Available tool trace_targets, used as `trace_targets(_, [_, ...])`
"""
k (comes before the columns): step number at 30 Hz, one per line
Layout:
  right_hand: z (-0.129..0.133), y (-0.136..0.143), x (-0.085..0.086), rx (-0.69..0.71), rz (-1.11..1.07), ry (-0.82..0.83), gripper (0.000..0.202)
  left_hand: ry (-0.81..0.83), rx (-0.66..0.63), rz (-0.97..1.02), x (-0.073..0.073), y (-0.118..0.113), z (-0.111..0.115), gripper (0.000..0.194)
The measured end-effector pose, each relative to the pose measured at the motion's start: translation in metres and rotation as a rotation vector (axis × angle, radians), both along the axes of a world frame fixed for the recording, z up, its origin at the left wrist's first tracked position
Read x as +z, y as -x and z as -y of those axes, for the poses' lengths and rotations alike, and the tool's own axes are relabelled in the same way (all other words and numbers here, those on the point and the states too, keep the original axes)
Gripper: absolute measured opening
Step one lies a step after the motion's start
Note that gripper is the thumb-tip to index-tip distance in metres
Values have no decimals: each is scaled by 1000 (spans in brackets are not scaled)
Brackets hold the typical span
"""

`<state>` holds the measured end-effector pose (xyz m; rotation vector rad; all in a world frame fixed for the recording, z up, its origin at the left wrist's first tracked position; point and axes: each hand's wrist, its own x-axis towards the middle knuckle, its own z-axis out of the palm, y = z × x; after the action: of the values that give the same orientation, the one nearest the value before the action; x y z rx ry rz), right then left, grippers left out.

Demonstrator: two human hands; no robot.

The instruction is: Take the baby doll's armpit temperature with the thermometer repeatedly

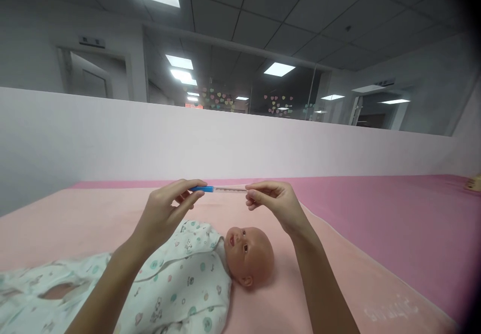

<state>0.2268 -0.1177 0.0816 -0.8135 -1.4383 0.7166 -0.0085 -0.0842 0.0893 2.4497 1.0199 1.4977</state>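
Note:
A slim glass thermometer (229, 190) with a blue end is held level between my two hands, above a baby doll. My left hand (169, 206) pinches the blue end between thumb and fingers. At the clear end, the fingertips of my right hand (276, 201) are closed on the tube. Dark marks run along the glass, too small to read. Below lies the baby doll (253, 256) on its back, head to the right, dressed in a white printed outfit (188, 279). My left forearm hides part of the outfit.
The doll rests on a pale pink cloth (274, 314) over a darker pink surface (376, 214). A low white wall (225, 146) runs behind, with windows above it. A small yellowish object (472, 184) is at the far right edge.

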Motion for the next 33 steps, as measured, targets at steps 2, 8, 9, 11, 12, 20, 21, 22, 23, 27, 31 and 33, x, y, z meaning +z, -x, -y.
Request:
trace_targets(2, [4,0,0,-24,83,-14,27,-10,-7,-11,0,-1,1,32])
trace_targets(8, [23,1,3,-309,406,-76,19,-19,-39,-92,-1,-5,-1,35])
trace_targets(9, [27,-4,1,-363,447,-65,19,5,-30,-127,-1,-4,-1,37])
trace_targets(11, [35,-19,-11,-497,522,2,19,66,7,-215,-1,0,-1,42])
trace_targets(12, [39,-30,-21,-585,563,65,19,96,33,-264,-1,2,-2,43])
trace_targets(20, [69,-84,-134,-959,984,647,30,173,40,-617,-28,-15,-20,31])
trace_targets(21, [72,-83,-144,-938,1002,661,31,174,14,-637,-33,-20,-21,30])
trace_targets(22, [73,-80,-153,-927,1010,672,32,175,-12,-654,-37,-24,-22,29])
trace_targets(23, [74,-77,-160,-920,1017,673,32,180,-36,-677,-41,-27,-22,27])
trace_targets(27, [73,-67,-175,-882,1121,626,28,256,-2,-791,-52,-25,-26,27])
trace_targets(31, [68,-55,-161,-838,1284,629,20,365,38,-848,-57,-17,-33,21])
trace_targets(33, [63,-39,-144,-874,1281,518,20,379,51,-839,-56,-16,-33,22])
